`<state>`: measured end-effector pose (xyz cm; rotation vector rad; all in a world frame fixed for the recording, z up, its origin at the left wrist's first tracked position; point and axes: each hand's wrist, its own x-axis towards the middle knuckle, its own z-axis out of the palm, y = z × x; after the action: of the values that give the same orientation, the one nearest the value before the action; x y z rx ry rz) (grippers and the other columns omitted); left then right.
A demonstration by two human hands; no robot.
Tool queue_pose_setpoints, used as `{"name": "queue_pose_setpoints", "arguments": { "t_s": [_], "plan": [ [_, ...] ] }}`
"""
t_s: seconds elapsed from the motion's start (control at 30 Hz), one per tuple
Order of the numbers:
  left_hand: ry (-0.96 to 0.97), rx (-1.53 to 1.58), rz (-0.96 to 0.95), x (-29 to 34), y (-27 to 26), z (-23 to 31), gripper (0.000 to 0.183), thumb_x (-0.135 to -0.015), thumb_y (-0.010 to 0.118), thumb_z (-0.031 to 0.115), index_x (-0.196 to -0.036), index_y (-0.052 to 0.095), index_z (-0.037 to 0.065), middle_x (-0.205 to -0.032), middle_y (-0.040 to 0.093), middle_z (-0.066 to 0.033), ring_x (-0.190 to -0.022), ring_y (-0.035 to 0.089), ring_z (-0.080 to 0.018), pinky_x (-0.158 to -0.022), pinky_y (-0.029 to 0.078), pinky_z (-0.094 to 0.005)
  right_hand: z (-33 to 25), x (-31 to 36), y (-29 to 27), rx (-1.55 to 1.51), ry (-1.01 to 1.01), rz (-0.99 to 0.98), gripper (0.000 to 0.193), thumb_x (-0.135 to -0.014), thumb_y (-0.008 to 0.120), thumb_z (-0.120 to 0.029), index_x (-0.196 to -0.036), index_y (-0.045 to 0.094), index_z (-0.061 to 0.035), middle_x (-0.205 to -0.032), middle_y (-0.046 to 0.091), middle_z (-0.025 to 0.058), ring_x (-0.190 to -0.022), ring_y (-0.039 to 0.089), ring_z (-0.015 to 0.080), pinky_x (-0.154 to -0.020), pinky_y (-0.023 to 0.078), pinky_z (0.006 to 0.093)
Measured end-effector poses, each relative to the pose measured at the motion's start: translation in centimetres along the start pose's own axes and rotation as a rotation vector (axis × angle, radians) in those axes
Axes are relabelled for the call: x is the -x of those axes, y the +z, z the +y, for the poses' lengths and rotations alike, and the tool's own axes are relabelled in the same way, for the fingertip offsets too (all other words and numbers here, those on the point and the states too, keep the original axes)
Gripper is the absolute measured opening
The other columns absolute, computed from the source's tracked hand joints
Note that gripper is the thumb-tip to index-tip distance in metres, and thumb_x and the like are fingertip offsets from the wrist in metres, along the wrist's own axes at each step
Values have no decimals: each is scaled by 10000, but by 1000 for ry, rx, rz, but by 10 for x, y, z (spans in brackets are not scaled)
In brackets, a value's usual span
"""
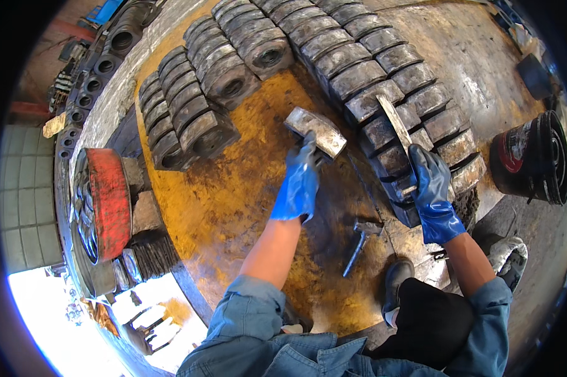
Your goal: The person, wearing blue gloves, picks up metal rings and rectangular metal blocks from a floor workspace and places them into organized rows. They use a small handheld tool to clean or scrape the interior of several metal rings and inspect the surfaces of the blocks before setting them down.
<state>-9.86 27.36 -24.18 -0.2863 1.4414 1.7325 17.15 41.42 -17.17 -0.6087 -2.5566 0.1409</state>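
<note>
My left hand (pixel 301 173), in a blue rubber glove, grips a chunky, worn metal block (pixel 321 129) above the yellow surface. The block's top and end face are bright with scuffs. Over at the right, my right hand (pixel 433 182), gloved alike, is closed round a long flat pale strip (pixel 393 122); whether it is metal or wood I cannot tell. The strip points up and left over rows of dark metal blocks (pixel 365 85). A hammer (pixel 360 245) with a bluish handle lies on the yellow surface between my forearms.
More rows of metal blocks with round holes (pixel 208 135) stand at the far left of the stained yellow surface (pixel 233 188). A black bucket (pixel 531 157) is at the right. At the left edge sits a red-sided drum (pixel 110 204). My shoe (pixel 396 279) is near the hammer.
</note>
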Motion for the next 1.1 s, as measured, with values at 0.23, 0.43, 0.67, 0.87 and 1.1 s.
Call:
{"name": "queue_pose_setpoints", "arguments": {
  "t_s": [0.23, 0.43, 0.67, 0.87, 1.1],
  "plan": [
    [207, 271, -2, -36, 0, -14, 311, -905, 667, 46, -1209, 600, 33, -1068, 676, -112, -887, 685, -266, -802, 580, -423, -8, -4, 5, -42, -58, 20, 477, -810, 555, -23, -1287, 567, -33, -1150, 645, 224, -960, 637, 417, -844, 513, 477],
    [272, 88, 85, -21, -4, -3, 298, -903, 673, 82, -1179, 613, -11, -1040, 681, -118, -862, 675, -245, -769, 557, -399, -11, 1, 13, -44, -83, 114, 395, -863, 541, -7, -1253, 601, -17, -1092, 671, 202, -914, 645, 390, -798, 525, 473],
    [355, 505, -117, -8, -62, -52, 280, -900, 647, 68, -1160, 615, -30, -1018, 679, -121, -887, 669, -254, -802, 546, -397, -13, 11, 16, -86, -71, 31, 505, -800, 531, 15, -1303, 576, -3, -1201, 636, 228, -1069, 627, 401, -953, 503, 431],
    [150, 882, 70, 47, -172, -145, 219, -903, 627, -6, -1121, 613, -2, -989, 668, -137, -860, 671, -268, -741, 579, -428, -32, 10, 23, -30, -111, -56, 647, -741, 724, -96, -1358, 536, -49, -1246, 616, 220, -1091, 609, 406, -960, 491, 452],
    [151, 432, 239, 194, -154, -184, 165, -898, 686, 83, -1047, 656, 18, -906, 684, -57, -781, 604, -165, -700, 503, -334, -18, 20, 16, 110, -154, 3, 721, -749, 778, -206, -1403, 496, -96, -1180, 642, 208, -966, 638, 404, -848, 522, 464]
  ]
}}
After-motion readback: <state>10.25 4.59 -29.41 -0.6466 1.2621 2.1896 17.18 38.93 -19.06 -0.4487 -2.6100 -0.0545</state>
